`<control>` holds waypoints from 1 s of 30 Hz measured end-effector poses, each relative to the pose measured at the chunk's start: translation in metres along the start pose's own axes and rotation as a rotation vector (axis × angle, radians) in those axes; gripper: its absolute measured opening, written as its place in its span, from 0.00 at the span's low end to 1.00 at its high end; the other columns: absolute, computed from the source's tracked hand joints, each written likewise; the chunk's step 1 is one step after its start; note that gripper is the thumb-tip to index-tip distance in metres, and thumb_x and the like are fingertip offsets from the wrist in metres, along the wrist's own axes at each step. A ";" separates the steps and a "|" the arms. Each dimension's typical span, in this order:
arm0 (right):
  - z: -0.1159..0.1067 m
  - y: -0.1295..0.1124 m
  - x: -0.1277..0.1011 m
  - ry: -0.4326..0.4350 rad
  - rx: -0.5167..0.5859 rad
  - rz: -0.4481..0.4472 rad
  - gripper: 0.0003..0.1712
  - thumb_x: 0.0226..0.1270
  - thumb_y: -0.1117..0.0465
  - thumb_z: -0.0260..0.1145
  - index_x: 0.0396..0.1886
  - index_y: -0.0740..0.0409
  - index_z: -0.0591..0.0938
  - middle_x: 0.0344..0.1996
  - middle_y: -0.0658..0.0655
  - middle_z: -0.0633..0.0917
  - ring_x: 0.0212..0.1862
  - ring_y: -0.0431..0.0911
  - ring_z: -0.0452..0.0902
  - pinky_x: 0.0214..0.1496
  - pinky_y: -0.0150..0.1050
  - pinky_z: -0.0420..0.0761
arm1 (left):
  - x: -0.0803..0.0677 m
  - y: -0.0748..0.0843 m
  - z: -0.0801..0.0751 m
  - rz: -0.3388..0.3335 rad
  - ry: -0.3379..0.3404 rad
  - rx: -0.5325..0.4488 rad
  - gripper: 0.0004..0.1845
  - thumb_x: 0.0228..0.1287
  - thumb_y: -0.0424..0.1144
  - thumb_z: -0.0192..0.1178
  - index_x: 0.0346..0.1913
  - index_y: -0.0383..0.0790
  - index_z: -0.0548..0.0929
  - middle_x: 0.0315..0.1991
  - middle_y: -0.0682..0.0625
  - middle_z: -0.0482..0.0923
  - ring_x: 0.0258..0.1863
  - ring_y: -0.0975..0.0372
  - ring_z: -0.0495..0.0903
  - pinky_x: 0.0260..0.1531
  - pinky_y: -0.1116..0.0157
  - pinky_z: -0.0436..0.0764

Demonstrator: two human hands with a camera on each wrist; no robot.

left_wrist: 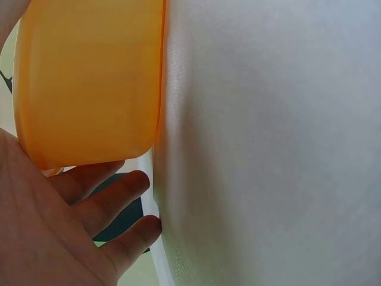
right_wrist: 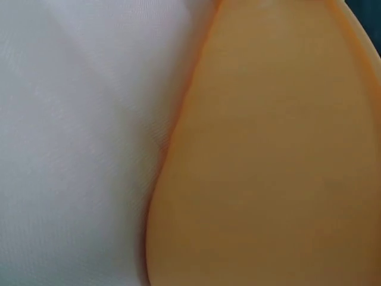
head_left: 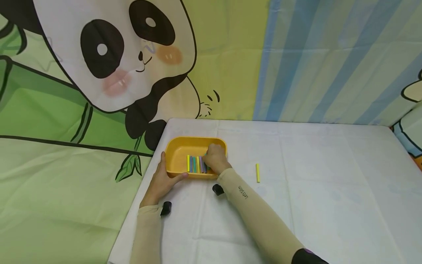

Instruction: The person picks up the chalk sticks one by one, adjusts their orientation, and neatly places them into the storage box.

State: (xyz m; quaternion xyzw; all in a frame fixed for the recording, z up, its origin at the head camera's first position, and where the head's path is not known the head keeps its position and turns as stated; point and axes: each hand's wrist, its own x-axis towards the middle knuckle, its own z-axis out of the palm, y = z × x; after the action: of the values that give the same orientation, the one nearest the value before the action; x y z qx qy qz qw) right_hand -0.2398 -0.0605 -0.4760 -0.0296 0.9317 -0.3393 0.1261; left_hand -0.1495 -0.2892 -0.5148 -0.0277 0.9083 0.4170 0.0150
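Observation:
An orange tray [head_left: 179, 148] sits near the table's left edge and holds a row of several coloured sticks [head_left: 196, 164]. My left hand [head_left: 163, 178] grips the tray's near-left corner, thumb along the front wall. The left wrist view shows the palm and fingers [left_wrist: 98, 208] beside the tray's outer wall [left_wrist: 89, 83]. My right hand [head_left: 215, 157] reaches into the tray's right end, fingers curled down over the sticks, with a sliver of a green stick [head_left: 205, 156] at its fingertips. The right wrist view shows only the tray wall [right_wrist: 268, 167] and cloth. One yellow stick [head_left: 257, 172] lies on the cloth to the right.
A white tablecloth [head_left: 313, 183] covers the table. The table's left edge [head_left: 138, 205] runs just beside my left hand. A panda-print curtain [head_left: 108, 55] hangs behind and to the left. Black wrist camera mounts [head_left: 166, 208] sit on both forearms.

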 end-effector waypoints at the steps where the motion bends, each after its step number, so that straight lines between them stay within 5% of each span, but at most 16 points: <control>1: 0.000 0.000 0.000 0.000 -0.001 -0.003 0.23 0.63 0.63 0.70 0.12 0.53 0.70 0.08 0.48 0.66 0.12 0.40 0.62 0.13 0.32 0.58 | 0.000 0.000 0.000 0.002 0.001 0.001 0.72 0.48 0.72 0.71 0.79 0.63 0.25 0.82 0.42 0.40 0.79 0.47 0.47 0.73 0.41 0.53; 9: -0.002 0.003 -0.002 -0.029 0.033 -0.018 0.28 0.63 0.64 0.67 0.09 0.50 0.62 0.08 0.46 0.59 0.13 0.39 0.54 0.14 0.32 0.53 | 0.001 0.000 0.001 0.011 -0.001 0.002 0.72 0.48 0.72 0.71 0.80 0.62 0.25 0.82 0.42 0.40 0.79 0.48 0.46 0.73 0.41 0.52; 12: -0.004 0.003 -0.003 -0.039 0.062 -0.009 0.23 0.64 0.63 0.67 0.12 0.56 0.68 0.13 0.49 0.65 0.16 0.40 0.56 0.17 0.32 0.60 | 0.001 0.000 0.001 0.006 -0.002 -0.001 0.73 0.48 0.72 0.71 0.80 0.61 0.25 0.82 0.43 0.40 0.79 0.48 0.46 0.74 0.42 0.52; 15: -0.005 0.001 -0.006 -0.019 0.071 -0.012 0.09 0.65 0.62 0.69 0.29 0.64 0.83 0.26 0.53 0.81 0.25 0.41 0.69 0.31 0.34 0.78 | 0.002 0.001 0.002 0.001 -0.003 0.001 0.73 0.48 0.73 0.71 0.79 0.62 0.25 0.82 0.43 0.39 0.79 0.48 0.45 0.74 0.42 0.52; 18: -0.006 0.000 -0.008 0.003 0.067 -0.014 0.18 0.64 0.60 0.71 0.50 0.66 0.87 0.46 0.59 0.87 0.39 0.43 0.79 0.49 0.41 0.84 | 0.001 0.001 0.002 0.001 -0.004 -0.001 0.72 0.48 0.72 0.71 0.79 0.63 0.25 0.82 0.43 0.39 0.79 0.48 0.45 0.74 0.42 0.51; 20: -0.008 -0.001 -0.010 -0.006 0.066 -0.010 0.19 0.65 0.60 0.71 0.52 0.66 0.86 0.49 0.60 0.86 0.43 0.45 0.80 0.51 0.42 0.84 | 0.001 0.001 0.002 0.000 -0.008 -0.003 0.73 0.48 0.72 0.71 0.79 0.62 0.25 0.82 0.43 0.39 0.79 0.48 0.46 0.74 0.42 0.52; 30: -0.029 -0.005 -0.025 -0.015 0.148 -0.029 0.20 0.66 0.57 0.71 0.54 0.64 0.85 0.47 0.57 0.87 0.44 0.45 0.81 0.50 0.42 0.84 | 0.001 0.001 0.001 -0.022 -0.009 -0.001 0.75 0.46 0.74 0.71 0.81 0.56 0.26 0.82 0.42 0.39 0.79 0.47 0.46 0.73 0.40 0.51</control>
State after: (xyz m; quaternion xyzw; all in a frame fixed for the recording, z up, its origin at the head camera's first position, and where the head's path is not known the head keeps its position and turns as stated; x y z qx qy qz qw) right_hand -0.2236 -0.0425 -0.4463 -0.0363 0.9025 -0.4090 0.1300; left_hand -0.1508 -0.2878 -0.5151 -0.0359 0.9076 0.4176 0.0237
